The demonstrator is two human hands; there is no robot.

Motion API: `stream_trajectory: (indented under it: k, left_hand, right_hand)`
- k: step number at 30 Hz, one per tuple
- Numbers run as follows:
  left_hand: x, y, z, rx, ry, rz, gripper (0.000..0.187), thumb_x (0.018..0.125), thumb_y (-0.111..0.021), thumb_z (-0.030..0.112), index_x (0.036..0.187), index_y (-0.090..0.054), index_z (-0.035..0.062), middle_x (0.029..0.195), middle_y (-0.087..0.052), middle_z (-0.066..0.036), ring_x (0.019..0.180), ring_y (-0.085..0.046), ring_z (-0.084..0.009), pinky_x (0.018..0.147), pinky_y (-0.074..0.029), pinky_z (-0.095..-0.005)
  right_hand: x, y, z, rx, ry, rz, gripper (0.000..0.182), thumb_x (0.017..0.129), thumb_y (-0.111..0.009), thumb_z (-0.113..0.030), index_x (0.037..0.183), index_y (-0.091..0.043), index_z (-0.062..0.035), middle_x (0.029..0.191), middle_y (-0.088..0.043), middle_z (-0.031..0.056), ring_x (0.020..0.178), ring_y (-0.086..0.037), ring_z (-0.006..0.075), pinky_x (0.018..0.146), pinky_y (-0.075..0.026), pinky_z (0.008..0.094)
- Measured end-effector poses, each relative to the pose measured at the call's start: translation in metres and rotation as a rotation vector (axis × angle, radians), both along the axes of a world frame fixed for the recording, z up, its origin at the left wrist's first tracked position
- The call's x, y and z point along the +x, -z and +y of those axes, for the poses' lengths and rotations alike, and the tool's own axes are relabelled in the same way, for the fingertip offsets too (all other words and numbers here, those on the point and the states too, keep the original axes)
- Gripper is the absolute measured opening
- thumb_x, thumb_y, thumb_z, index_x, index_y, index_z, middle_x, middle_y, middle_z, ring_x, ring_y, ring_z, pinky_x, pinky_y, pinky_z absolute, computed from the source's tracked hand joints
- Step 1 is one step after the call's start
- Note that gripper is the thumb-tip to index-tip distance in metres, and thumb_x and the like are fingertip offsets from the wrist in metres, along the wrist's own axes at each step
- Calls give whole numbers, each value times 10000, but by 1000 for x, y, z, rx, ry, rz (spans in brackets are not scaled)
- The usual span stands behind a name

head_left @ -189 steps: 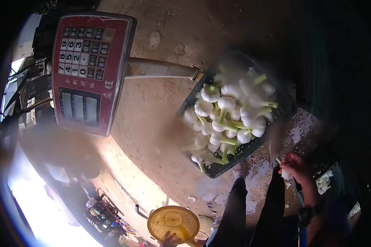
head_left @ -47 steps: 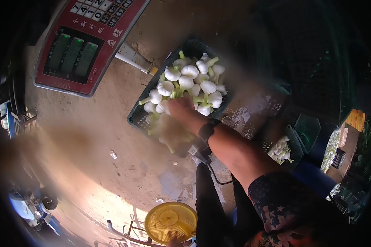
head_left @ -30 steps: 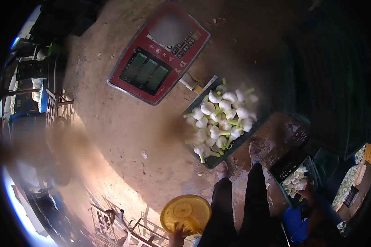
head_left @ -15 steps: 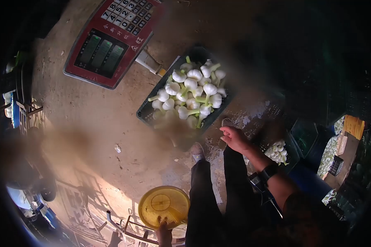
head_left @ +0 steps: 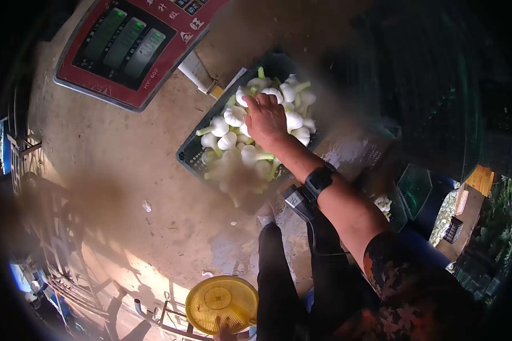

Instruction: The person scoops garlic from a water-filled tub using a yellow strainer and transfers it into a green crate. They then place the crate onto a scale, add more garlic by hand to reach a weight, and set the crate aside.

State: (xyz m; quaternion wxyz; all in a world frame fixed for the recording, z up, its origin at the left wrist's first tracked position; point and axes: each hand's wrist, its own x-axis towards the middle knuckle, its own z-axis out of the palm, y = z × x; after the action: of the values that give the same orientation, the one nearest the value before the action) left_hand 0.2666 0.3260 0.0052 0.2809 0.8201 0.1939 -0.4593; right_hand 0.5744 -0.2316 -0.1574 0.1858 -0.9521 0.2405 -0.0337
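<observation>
My right hand (head_left: pixel 265 120) reaches over a dark green crate heaped with white garlic bulbs (head_left: pixel 234 116), its fingers curled down onto bulbs in the upper middle of the heap. Whether a bulb is gripped is hidden under the fingers. A dark watch sits on that wrist. At the bottom, my left hand (head_left: pixel 226 331) holds the near rim of a yellow plastic basket (head_left: pixel 218 304), which has a perforated bottom. The crate (head_left: pixel 189 161) stands on or over the floor beside the scale's post.
A red scale display (head_left: pixel 148 85) with lit digits stands at the upper left. Metal frames (head_left: pixel 170 318) lie at the lower left. A small grey device (head_left: pixel 297 201) with a cable hangs near my legs. More garlic (head_left: pixel 445 219) and dark crates are at the right.
My right hand has moved from beside my legs up and left onto the garlic in the crate. The view has shifted, and the scale display sits higher and further left. The left hand still holds the basket.
</observation>
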Motion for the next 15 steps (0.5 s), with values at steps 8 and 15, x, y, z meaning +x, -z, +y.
stream_trajectory:
  k: [8, 15]
  left_hand:
    - [2, -6, -21, -273, -1164, 207, 603, 937, -442, 175, 1454, -134, 139, 1390, -377, -182, 1059, -548, -407, 907, -457, -495]
    - [16, -16, -24, -299, -1093, 179, 558, 939, -430, 180, 1444, -193, 159, 1387, -389, -168, 1043, -571, -389, 841, -502, -417]
  right_hand:
    - [-5, 12, 12, 95, -276, 365, 447, 806, -566, -195, 1235, -484, -289, 1331, -371, 38, 1209, -382, 229, 1001, -225, 575]
    - [-13, 36, -26, -42, -415, 312, 542, 842, -455, -52, 1268, -471, -386, 1457, -238, 33, 1341, -261, 241, 1087, -140, 537]
